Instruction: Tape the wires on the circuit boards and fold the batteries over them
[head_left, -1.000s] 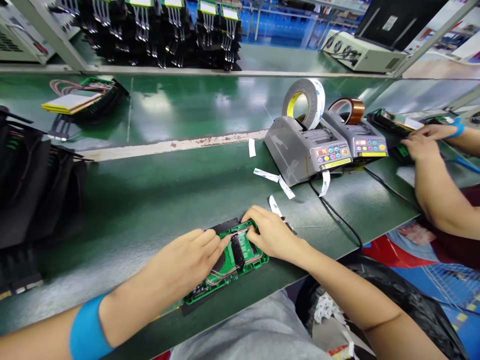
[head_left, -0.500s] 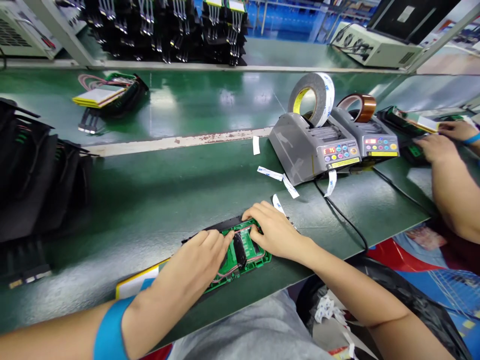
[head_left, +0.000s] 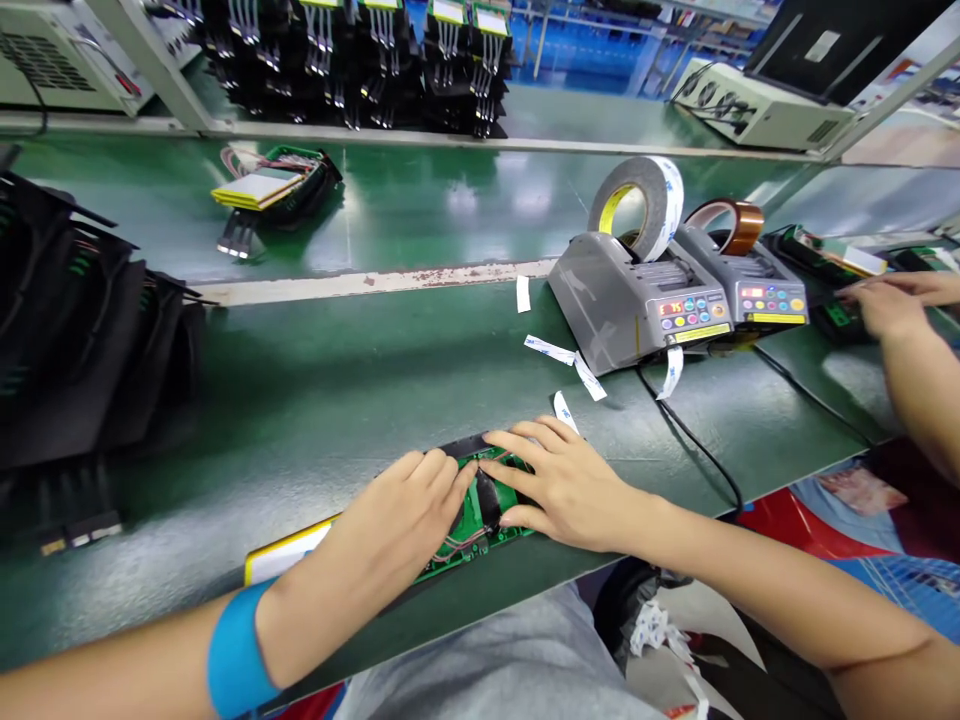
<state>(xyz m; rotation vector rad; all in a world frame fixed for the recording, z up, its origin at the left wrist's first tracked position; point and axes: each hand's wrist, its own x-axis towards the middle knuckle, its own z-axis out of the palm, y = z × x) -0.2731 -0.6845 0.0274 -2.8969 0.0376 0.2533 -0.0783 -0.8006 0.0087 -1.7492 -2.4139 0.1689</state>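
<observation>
In front of me on the bench lies a green circuit board (head_left: 469,515) in a black casing, with pinkish wires along its near edge and a black strip (head_left: 488,498) across its middle. My left hand (head_left: 420,505) covers the board's left part, fingers bent together over it and one fingertip close to the strip. Over the right part, my right hand (head_left: 562,485) has its fingers spread, touching the board and the casing's far edge. A white flat pack with yellow edges (head_left: 289,553) shows partly behind my left forearm.
Two tape dispensers (head_left: 637,300) stand at right, with cables below. Cut tape strips (head_left: 549,349) lie beside them. Black casings (head_left: 82,350) are stacked at left; another wired unit (head_left: 281,185) sits farther back. A co-worker's hands (head_left: 892,300) work at far right.
My right hand has spread its fingers and shifted over the board, its thumb now lower near the black strip. My left hand stays on the board. The view has shifted slightly.
</observation>
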